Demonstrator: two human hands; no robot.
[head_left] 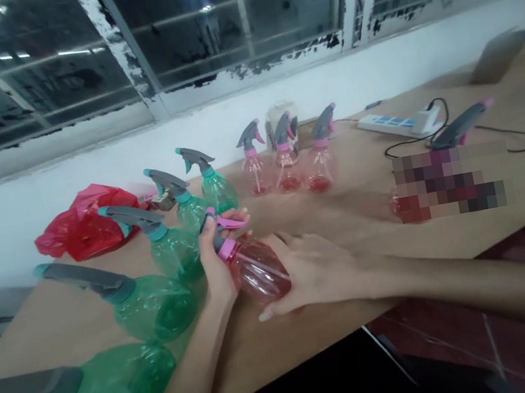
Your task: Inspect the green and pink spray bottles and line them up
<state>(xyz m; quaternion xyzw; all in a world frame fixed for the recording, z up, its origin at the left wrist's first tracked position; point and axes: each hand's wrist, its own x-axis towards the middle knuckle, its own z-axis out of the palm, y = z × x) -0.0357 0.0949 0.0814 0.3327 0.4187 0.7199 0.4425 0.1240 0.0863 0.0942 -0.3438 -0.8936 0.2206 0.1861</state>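
Note:
Tilted above the front part of the table is a clear pink spray bottle [260, 270] with a grey and pink trigger head pointing up and left. My left hand [217, 258] is closed around its neck and head, fingers behind the pink trigger. My right hand [312, 265] grips the base of the same bottle from the right, thumb underneath. To the left of my hands, several green spray bottles [155, 307] with grey heads stand in a row running back along the table. Behind my hands are three more pink spray bottles [319, 163].
A red plastic bag [88, 220] lies by the wall at the left. A white power strip [399, 125] with a black cable sits at the back right. Another spray bottle [458, 127], partly blurred out, stands on the right of the wooden table [363, 219].

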